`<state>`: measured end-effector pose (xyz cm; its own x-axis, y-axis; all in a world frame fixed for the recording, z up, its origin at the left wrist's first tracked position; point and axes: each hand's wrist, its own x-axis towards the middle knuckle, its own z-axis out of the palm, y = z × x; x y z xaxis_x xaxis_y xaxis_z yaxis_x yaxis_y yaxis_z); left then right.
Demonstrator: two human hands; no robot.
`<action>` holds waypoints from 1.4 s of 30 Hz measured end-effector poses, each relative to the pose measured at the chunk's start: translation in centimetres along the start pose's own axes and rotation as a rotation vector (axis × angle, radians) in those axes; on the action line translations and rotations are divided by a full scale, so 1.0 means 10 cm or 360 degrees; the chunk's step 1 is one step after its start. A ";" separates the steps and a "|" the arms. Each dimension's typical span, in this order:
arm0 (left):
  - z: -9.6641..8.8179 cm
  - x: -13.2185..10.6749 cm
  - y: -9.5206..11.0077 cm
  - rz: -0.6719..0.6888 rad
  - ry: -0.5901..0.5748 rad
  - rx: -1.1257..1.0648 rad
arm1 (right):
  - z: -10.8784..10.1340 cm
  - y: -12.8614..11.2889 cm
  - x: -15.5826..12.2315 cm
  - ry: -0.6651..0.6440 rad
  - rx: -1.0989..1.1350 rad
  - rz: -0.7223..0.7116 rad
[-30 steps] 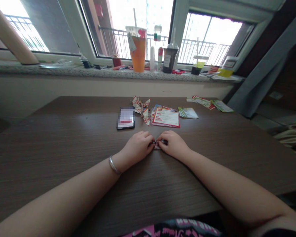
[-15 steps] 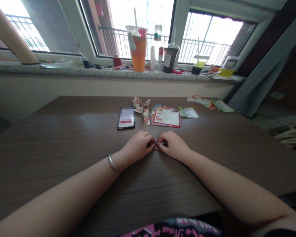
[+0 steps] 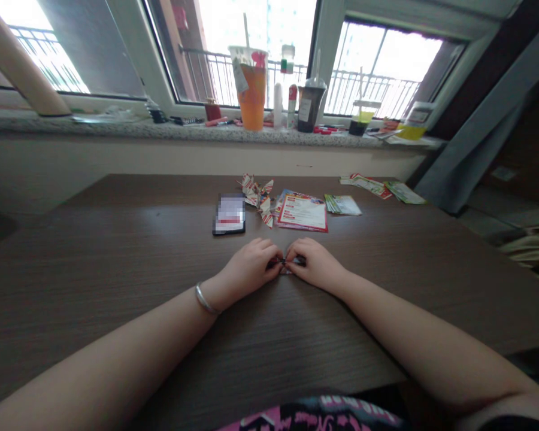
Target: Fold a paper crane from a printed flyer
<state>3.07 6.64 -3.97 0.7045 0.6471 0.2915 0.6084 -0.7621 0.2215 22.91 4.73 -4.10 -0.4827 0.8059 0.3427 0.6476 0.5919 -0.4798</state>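
My left hand (image 3: 257, 262) and my right hand (image 3: 312, 263) meet at the middle of the table, fingers bent and pinched together. Between their fingertips is a small folded piece of paper (image 3: 286, 271), mostly hidden by the fingers; only a pale, printed lower edge shows. Just beyond the hands lies a stack of printed paper sheets (image 3: 304, 212) with red borders. Left of the stack is a cluster of folded paper pieces (image 3: 259, 197) with red and white stripes. A phone (image 3: 230, 215) lies beside that cluster.
The brown table (image 3: 130, 257) ends at a wall below a granite windowsill (image 3: 184, 133). Smaller printed cards (image 3: 342, 205) and more paper strips (image 3: 371, 185) lie to the right. On the sill stand an orange drink cup (image 3: 254, 96), a dark drink cup (image 3: 309, 105) and several bottles.
Both hands stay almost in place, with the fingertips shifting very slightly at the paper. A little more of its lower edge shows now.
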 end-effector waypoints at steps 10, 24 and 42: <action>-0.01 0.01 0.01 0.0031 0.0029 0.0026 | -0.01 -0.02 -0.02 0.0028 0.0006 -0.0058; 0.01 0.01 -0.01 0.0059 0.0089 -0.0040 | -0.04 -0.05 -0.04 -0.0008 -0.0153 0.0055; -0.05 0.01 0.03 0.0135 0.0048 0.0104 | -0.07 -0.06 -0.05 0.0000 -0.0248 -0.0014</action>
<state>3.10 6.47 -3.43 0.7436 0.5788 0.3348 0.5705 -0.8103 0.1339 23.13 3.98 -3.40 -0.4890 0.8006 0.3462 0.7269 0.5934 -0.3457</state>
